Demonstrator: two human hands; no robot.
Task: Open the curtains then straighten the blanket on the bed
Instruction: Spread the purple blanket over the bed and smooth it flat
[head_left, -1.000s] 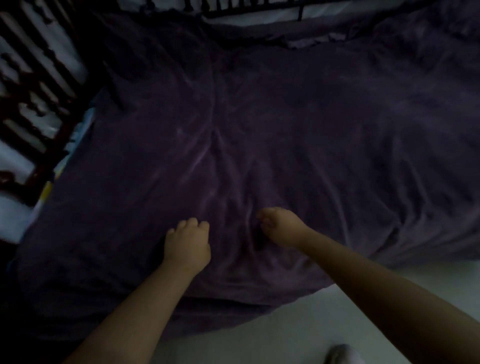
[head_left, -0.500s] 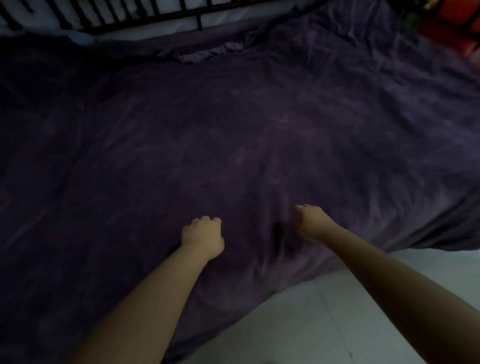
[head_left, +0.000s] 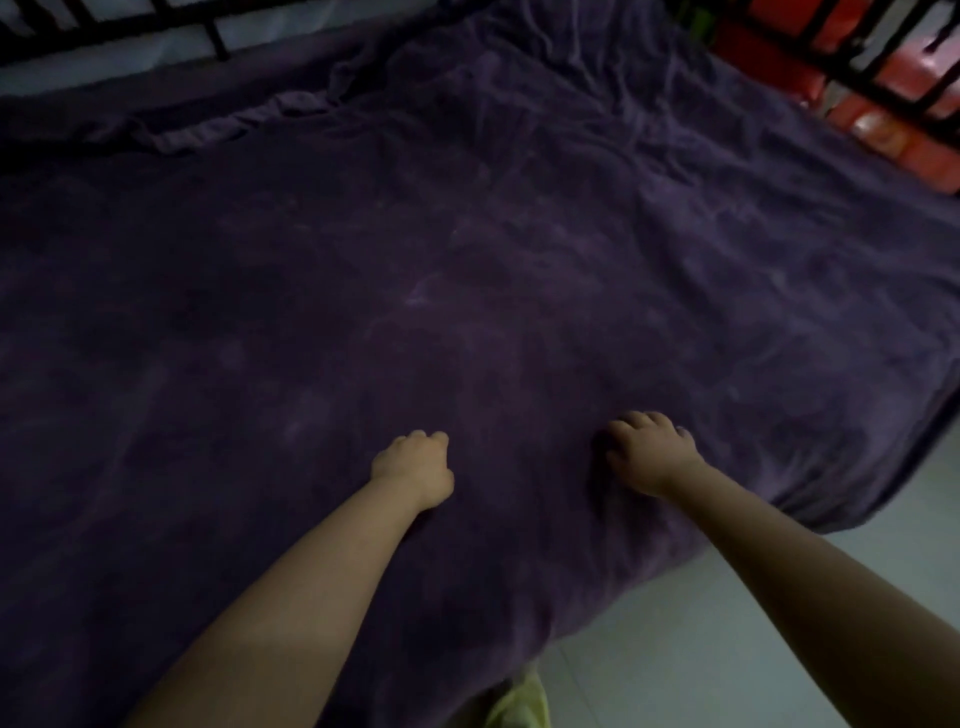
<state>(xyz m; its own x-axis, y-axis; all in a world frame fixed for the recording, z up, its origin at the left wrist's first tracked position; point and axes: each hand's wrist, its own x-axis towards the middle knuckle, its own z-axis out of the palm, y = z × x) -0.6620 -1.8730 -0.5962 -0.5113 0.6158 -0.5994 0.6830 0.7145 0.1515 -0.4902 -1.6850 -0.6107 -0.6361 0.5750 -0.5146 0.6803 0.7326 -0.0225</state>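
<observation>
A dark purple blanket (head_left: 467, 260) covers almost the whole bed, mostly flat, with wrinkles toward the far right and a rumpled edge along the far side. My left hand (head_left: 413, 467) rests on it near the front edge, fingers curled down into the cloth. My right hand (head_left: 649, 452) lies a little to the right, also curled into the blanket, with a dark dent beside it. The fingertips of both hands are hidden under the knuckles. No curtains are in view.
A black metal bed rail (head_left: 218, 36) runs along the far side above a pale sheet (head_left: 130, 57). Red items behind black bars (head_left: 883, 119) stand at the far right. Pale floor tiles (head_left: 727, 649) lie at the lower right, and a yellow-green cloth (head_left: 519, 706) shows at the bottom edge.
The view has swung right along the bed: the left-side rail is gone and the red items have appeared. Both hands stay curled on the blanket, and the folds ahead of them have flattened.
</observation>
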